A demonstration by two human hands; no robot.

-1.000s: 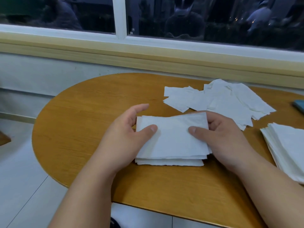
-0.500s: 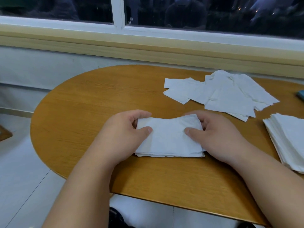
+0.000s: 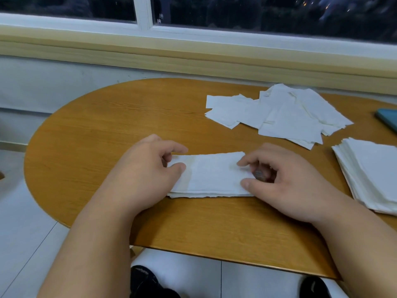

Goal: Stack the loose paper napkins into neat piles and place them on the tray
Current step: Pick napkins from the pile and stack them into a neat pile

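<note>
Two hands hold one small napkin stack (image 3: 210, 176) flat on the wooden table (image 3: 103, 130): the left hand (image 3: 146, 175) pinches its left end, the right hand (image 3: 287, 186) its right end. Loose napkins (image 3: 279, 117) lie scattered behind; a taller pile (image 3: 371, 171) sits far right.

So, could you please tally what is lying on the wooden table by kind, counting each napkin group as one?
White paper napkin groups: 3 (small held stack, loose scattered heap, neat pile at the right)
Teal flat object at the right edge: 1
Total: 4
</note>
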